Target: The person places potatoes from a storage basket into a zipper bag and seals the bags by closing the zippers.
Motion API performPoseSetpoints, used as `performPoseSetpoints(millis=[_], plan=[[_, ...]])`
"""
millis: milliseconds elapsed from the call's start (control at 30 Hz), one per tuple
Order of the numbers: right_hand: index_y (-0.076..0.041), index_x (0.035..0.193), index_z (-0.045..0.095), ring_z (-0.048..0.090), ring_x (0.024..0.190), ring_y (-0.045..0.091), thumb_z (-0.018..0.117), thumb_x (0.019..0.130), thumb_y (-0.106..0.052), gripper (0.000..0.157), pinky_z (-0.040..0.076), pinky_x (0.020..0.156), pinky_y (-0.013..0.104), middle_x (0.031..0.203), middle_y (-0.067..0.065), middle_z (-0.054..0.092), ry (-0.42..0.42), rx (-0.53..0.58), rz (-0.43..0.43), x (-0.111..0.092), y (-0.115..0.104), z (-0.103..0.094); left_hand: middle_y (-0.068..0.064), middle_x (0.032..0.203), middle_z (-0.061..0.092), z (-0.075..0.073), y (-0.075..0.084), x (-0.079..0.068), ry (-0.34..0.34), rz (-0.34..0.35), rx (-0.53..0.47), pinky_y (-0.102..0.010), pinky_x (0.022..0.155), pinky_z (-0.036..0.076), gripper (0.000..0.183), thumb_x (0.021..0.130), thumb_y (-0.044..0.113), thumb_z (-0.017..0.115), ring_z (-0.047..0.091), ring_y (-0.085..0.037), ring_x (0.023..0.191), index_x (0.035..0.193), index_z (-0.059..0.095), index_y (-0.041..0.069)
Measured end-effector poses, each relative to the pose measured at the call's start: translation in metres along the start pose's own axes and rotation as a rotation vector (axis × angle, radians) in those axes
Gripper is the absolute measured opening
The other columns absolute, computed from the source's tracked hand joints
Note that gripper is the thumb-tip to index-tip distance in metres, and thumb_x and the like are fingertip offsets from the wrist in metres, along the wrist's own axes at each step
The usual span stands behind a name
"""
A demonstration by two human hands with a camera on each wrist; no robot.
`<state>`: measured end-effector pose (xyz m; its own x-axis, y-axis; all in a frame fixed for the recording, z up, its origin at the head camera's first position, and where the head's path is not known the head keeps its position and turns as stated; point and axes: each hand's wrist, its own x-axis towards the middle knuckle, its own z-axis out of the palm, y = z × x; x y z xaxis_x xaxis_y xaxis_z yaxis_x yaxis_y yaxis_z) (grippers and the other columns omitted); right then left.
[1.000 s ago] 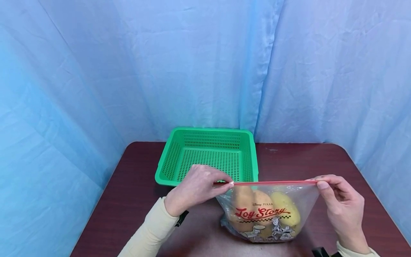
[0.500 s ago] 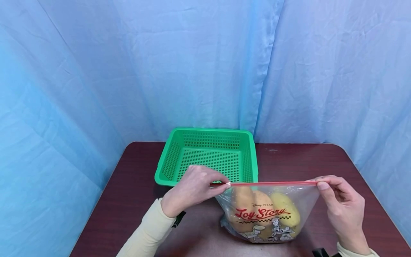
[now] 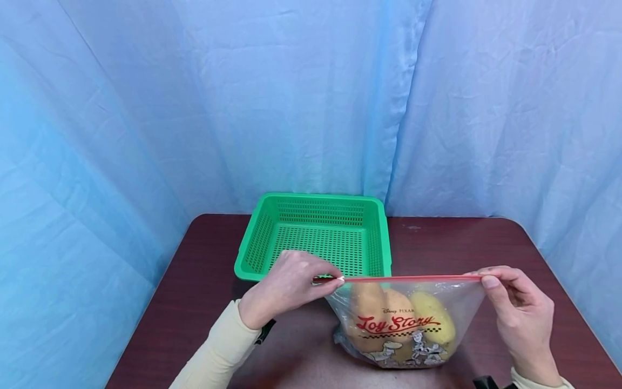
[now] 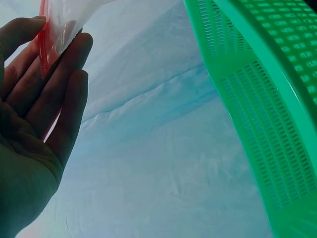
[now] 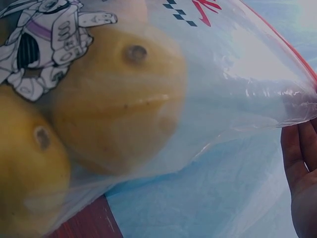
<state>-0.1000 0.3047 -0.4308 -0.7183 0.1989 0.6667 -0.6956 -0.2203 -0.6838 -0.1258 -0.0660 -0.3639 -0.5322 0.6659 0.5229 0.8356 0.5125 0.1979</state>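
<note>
A clear zip bag (image 3: 466, 313) with a red zip strip and "Toy Story" print stands at the table's front. Several rounded yellow and peach-coloured fruits (image 3: 432, 316) show through its plastic; their kind is unclear. My left hand (image 3: 286, 286) pinches the small white slider (image 3: 342, 279) near the zip's left end between thumb and forefinger. In the left wrist view, the bag's red corner (image 4: 44, 49) lies between thumb and fingers. The bag's upper right corner is pinched by my right hand (image 3: 522, 313), drawing the zip straight. The right wrist view shows two yellow fruits (image 5: 119, 99) close up.
Behind the bag, a green perforated basket (image 3: 385, 237) stands at the back middle of the dark red table (image 3: 452, 243). My left hand overlaps its front rim in the head view. A light blue curtain (image 3: 301, 97) hangs behind and beside the table.
My left hand has slid a little leftward along the zip with the white slider. The right hand keeps its hold on the corner, almost unmoved. The bag stays in place.
</note>
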Motion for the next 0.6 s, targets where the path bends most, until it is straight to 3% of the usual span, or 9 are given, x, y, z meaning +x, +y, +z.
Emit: performPoseSetpoints(millis=[600], plan=[[0.029,0.095,0.058,0.071,0.083,0.016,0.058,0.089,0.027,0.006,0.053,0.070,0.016,0.098,0.016,0.075,0.015,-0.010,0.000,0.0002,0.0010,0.0000,0.013,0.078,0.074,-0.0029,-0.0041,-0.0075,0.016,-0.003,0.010,-0.015,0.050,0.036,0.006,0.092,0.021,0.079,0.061,-0.002,0.059,0.088,0.082,0.019]])
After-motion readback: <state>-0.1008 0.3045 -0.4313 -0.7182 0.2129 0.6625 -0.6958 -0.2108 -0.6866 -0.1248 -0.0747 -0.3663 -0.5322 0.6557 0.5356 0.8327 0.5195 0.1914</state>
